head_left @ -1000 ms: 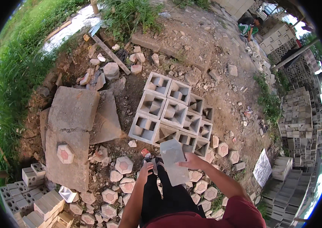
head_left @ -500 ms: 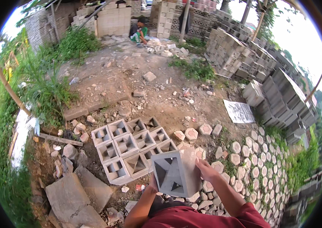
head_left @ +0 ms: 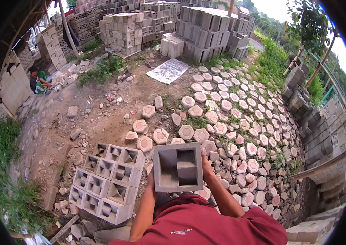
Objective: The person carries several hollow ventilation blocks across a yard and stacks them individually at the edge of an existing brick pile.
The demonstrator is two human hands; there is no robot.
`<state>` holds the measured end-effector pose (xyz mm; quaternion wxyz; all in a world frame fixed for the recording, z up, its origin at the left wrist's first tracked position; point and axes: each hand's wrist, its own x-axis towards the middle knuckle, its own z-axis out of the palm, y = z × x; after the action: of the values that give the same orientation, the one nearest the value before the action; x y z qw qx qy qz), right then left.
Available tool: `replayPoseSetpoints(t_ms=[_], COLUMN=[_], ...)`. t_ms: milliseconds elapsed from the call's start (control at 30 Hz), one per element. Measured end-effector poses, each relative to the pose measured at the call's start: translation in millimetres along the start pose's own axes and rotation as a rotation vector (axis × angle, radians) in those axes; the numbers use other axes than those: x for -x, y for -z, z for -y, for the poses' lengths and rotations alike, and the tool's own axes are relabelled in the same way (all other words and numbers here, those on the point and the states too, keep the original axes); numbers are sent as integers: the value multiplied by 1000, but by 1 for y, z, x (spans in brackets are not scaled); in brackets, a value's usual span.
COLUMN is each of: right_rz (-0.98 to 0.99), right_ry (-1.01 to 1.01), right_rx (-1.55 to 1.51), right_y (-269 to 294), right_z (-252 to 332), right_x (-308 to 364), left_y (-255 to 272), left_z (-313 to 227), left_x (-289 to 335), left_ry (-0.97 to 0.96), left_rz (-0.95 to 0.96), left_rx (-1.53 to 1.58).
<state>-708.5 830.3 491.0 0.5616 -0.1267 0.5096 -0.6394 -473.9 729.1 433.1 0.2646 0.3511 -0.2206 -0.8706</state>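
At six o'clock, grey square hollow concrete block (head_left: 178, 166) now turned face-on, previously angled; left hand (head_left: 151, 176) and right hand (head_left: 206, 164) grip clasps opposite sides, likely steadier.

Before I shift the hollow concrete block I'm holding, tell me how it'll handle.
The hollow concrete block looks rigid and probably heavy, given its hard grey walls, though its recesses should save weight. Its flat, square sides make rolling unlikely. Its narrow rim might chip if knocked.

One held block (head_left: 187, 165); twelve clustered blocks (head_left: 107, 182); one sheet (head_left: 168, 71)
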Motion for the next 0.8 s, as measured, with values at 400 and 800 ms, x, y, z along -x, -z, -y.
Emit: replayPoseSetpoints(t_ms=[400, 800], right_rz=[-453, -478], right_ry=[78, 125], right_rx=[-70, -345], right_y=[31, 12], right_z=[-37, -58], right_x=[71, 27], left_y=[-4, -44], left_z=[26, -34], left_x=[-52, -76], left_ry=[313, 382], left_rz=[49, 120], left_rx=[-260, -276])
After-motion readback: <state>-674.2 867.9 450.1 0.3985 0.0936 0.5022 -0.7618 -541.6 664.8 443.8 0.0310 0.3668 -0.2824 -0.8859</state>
